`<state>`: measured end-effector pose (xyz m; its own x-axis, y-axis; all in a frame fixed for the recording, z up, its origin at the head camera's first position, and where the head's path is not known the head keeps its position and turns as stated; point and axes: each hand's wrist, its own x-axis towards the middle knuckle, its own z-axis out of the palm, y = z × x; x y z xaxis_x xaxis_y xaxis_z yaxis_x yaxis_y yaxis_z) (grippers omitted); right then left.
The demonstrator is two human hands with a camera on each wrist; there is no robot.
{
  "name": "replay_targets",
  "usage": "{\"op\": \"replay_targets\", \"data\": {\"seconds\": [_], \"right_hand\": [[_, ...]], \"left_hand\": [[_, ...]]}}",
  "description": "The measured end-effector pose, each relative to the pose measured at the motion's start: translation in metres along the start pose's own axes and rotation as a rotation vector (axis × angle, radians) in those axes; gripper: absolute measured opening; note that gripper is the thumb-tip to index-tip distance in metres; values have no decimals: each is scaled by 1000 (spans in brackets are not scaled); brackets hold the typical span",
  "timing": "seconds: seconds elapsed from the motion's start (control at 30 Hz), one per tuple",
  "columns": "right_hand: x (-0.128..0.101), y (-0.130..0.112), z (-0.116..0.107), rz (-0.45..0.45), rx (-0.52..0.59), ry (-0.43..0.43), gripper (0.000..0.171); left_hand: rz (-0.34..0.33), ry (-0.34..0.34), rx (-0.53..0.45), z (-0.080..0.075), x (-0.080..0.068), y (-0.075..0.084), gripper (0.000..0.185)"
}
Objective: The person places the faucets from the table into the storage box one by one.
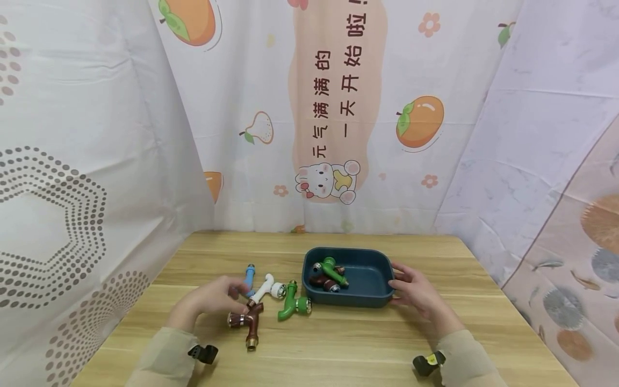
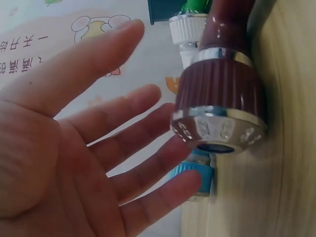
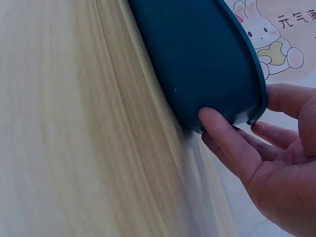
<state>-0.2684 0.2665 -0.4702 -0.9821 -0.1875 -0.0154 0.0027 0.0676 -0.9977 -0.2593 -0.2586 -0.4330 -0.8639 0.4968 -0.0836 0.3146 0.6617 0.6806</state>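
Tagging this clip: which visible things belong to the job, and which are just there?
Job, apparently:
left hand
right hand, touching bin
loose brown tap
white tap
blue tap
loose green tap
binned taps

Just there:
table
curtains
wrist devices

Both sleeves [image 1: 166, 352] are pale beige. Each wrist wears a small black camera [image 1: 203, 353]; the right one has a yellow patch [image 1: 432, 358].

Partly covered, partly cropped

The left grip [image 1: 211, 298] covers part of the blue tap [image 1: 249, 275]; whether it touches the nearer brown tap [image 1: 253, 322] is unclear. In the tray [image 1: 358, 299], a green tap [image 1: 331, 266] hides part of another brown tap [image 1: 328, 284]. The right wrist view crops the tray, whose outer wall [image 3: 202, 59] conceals the inside. Both sleeves [image 1: 163, 357] run off the head view's near edge.
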Motion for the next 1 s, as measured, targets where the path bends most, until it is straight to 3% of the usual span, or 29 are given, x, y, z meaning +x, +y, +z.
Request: {"op": "replay_targets", "data": {"seconds": [0.2, 0.57, 1.0], "right_hand": [[0, -1, 1, 6, 2, 2, 65], [0, -2, 0, -2, 4, -1, 66], [1, -1, 0, 1, 8, -5, 66]], "left_hand": [[-26, -49, -24, 1, -3, -4, 40], [-28, -64, 3, 6, -2, -11, 33], [-35, -80, -20, 8, -3, -9, 22]]}}
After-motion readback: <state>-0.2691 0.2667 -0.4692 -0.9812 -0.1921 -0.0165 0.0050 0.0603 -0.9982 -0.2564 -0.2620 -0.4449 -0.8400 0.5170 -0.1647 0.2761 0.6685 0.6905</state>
